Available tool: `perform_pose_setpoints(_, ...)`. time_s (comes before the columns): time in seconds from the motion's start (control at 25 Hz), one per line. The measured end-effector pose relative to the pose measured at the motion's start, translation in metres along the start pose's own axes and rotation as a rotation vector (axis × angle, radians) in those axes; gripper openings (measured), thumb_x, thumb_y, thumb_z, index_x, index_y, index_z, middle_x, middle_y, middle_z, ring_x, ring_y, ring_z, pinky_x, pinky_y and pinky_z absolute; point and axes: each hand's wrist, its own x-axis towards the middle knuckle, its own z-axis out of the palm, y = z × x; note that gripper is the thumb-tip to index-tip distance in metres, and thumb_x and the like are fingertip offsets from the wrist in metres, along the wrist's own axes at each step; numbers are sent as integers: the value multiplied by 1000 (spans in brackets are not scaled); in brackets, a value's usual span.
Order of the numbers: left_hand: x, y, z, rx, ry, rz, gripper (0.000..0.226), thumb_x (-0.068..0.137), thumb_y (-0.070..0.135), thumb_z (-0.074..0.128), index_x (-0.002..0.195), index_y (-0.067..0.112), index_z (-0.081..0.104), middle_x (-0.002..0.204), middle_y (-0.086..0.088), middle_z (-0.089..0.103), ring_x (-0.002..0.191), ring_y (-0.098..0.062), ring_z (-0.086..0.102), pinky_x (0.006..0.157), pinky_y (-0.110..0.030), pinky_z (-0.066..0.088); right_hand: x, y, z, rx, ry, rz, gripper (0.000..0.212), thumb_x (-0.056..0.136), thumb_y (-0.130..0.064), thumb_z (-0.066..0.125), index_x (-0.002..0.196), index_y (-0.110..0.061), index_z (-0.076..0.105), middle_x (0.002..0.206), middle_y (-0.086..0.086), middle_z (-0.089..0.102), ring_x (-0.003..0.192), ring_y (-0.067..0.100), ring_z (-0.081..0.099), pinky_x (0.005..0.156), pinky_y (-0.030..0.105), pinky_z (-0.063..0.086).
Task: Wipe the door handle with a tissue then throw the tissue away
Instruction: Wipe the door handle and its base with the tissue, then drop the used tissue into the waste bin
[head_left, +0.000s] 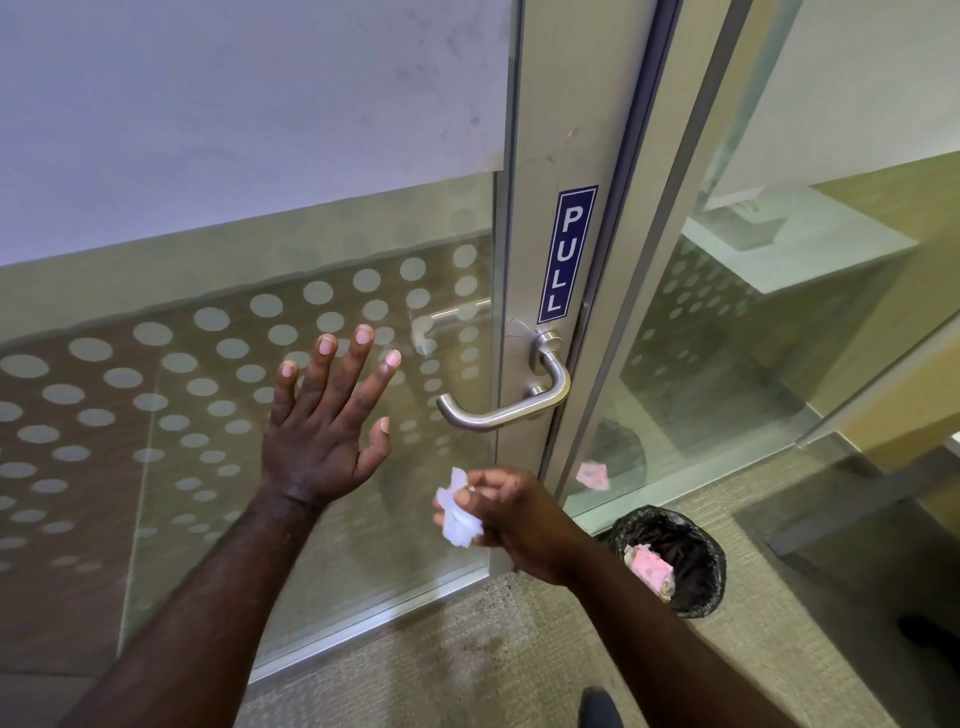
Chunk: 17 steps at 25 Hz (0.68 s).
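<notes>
A brushed-metal lever door handle (506, 400) sits on the aluminium frame of a glass door, below a blue PULL sticker (566, 254). My left hand (324, 421) is spread flat against the dotted glass, left of the handle, holding nothing. My right hand (511, 514) hangs below the handle with its fingers closed on a crumpled white tissue (457, 512). The tissue is apart from the handle, a short way under its free end.
A small bin with a black liner (696, 571) stands on the carpet at the foot of the door frame, right of my right arm, with pink paper inside. A fixed glass panel (727, 364) flanks the door on the right. A dark shoe tip (600, 709) shows at the bottom edge.
</notes>
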Motion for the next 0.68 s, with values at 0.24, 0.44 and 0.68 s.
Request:
perform_pose_setpoints(0.24, 2, 0, -3, -26, -21, -12, 71, 91, 43, 33, 156, 25, 12, 165, 1, 0, 151, -20, -3, 120, -38, -8, -40, 4, -58, -324, 86, 40, 17, 87, -16, 69, 95, -1, 68, 74, 10, 71, 66, 26, 70, 54, 29, 55)
perform_pose_setpoints(0.44, 6, 19, -21, -203, -79, -117, 70, 92, 45, 34, 156, 29, 10, 165, 3, -1, 151, -22, -2, 120, -45, -5, -62, -9, -99, -365, 208, -45, 23, 91, -20, 60, 92, 0, 72, 76, 6, 70, 72, 18, 66, 65, 32, 52)
perform_pose_setpoints(0.68, 34, 113, -40, -394, -163, -192, 71, 92, 49, 37, 155, 31, 12, 165, 4, -3, 151, -26, 1, 119, -51, 0, -85, -23, -178, -690, 421, -232, 9, 89, -16, 65, 82, -16, 70, 80, 6, 72, 76, 25, 67, 71, 41, 53)
